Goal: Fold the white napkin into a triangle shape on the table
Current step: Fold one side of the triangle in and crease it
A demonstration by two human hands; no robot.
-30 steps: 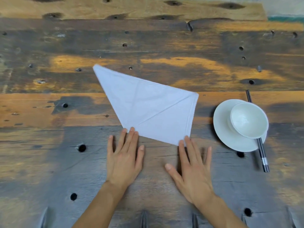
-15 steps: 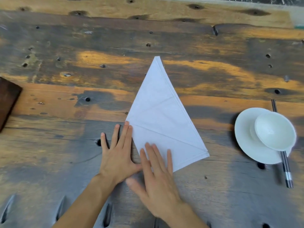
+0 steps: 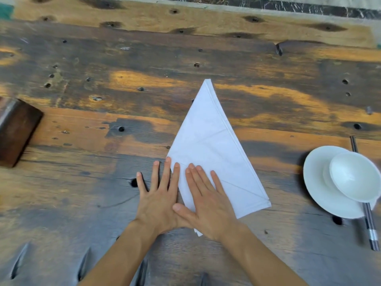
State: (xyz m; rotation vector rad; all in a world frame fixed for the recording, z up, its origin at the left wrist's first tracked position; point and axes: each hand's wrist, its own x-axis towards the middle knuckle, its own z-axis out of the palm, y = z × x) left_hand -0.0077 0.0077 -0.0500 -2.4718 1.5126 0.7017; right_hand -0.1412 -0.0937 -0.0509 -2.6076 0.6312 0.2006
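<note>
Centre of frame: folded white napkin (image 3: 212, 153) lies flat on the wooden table (image 3: 82, 193). Left hand (image 3: 158, 197) and right hand (image 3: 208, 205) are spread flat over its lower left corner. Left edge: dark wooden block (image 3: 16, 131), well apart; bare planks between. Right edge: white bowl (image 3: 354, 176) on saucer (image 3: 321, 193), chopsticks (image 3: 369, 223) beneath; open strip between saucer and napkin. Upper half bare wood.

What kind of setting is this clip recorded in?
Probably a dining or restaurant-style table being set. A rustic wooden table holds a white bowl on a saucer with chopsticks beside it, while two hands press a folded white napkin.
</note>
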